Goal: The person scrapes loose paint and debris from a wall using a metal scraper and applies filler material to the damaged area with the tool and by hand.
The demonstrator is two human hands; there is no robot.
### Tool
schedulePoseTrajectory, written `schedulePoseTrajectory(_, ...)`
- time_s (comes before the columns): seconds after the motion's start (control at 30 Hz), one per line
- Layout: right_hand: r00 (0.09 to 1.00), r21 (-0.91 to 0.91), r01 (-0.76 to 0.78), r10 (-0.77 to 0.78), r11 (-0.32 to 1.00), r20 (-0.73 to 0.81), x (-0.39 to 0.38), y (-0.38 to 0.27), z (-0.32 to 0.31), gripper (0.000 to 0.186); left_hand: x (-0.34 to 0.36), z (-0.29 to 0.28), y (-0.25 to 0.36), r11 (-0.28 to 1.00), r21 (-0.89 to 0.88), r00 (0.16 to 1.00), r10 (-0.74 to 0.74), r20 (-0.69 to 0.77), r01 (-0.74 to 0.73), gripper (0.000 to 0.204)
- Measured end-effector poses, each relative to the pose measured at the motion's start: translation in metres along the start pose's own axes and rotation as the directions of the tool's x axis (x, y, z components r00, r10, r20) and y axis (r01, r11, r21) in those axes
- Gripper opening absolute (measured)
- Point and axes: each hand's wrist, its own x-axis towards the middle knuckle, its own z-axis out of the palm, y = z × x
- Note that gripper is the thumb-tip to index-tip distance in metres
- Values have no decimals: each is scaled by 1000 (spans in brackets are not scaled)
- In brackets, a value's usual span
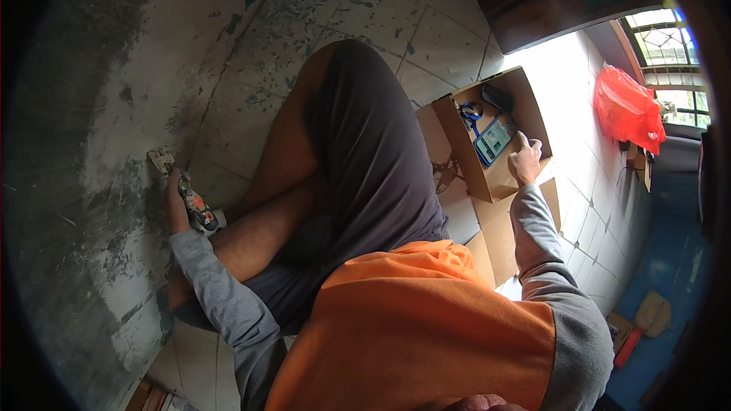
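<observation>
1. Head view: left hand (176,202) is gripping a scraper (196,204) beside the scuffed wall (114,129); probably light and stiff, so grab the handle.
2. Right hand (525,160) is reaching over the box (464,154), fingers partly curled; can't tell if it's gripping anything.
3. Phone (493,142) is lying inside, likely slippery and breakable; hold its edges.
4. Scraper's blade is showing pale crust, its dark handle an orange patch; phone's showing blue edges.

The person wears a grey-sleeved orange shirt (426,327) and dark shorts (377,160).
</observation>
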Motion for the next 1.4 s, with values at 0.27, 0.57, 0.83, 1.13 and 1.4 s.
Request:
schedulePoseTrajectory(0.27, 1000, -10, 3, -2, 1000, 21, -2, 3, -4, 60, -2, 1, 3, 999, 25, 1000, 22, -8, -22, 28)
schedulePoseTrajectory(0.57, 998, 93, 41, -35, 995, -58, 4, 4, -8, 38, 2, -1, -2, 999, 39, 999, 31, -40, -29, 30)
schedulePoseTrajectory(0.83, 997, 309, 23, 2, 951, -80, -5, -34, -46, 28, 4, -1, -4, 996, -31, 996, -79, -46, 78, 29)
schedulePoseTrajectory(1.13, 992, 370, 104, -69, 923, -106, 23, -15, -33, 30, 1, 4, 1, 993, -61, 994, -105, -29, 104, 30)
schedulePoseTrajectory(1.4, 965, 276, 164, -212, 947, 156, -22, -18, -18, 41, -2, 5, 2, 990, -32, 988, -138, -64, 136, 30)
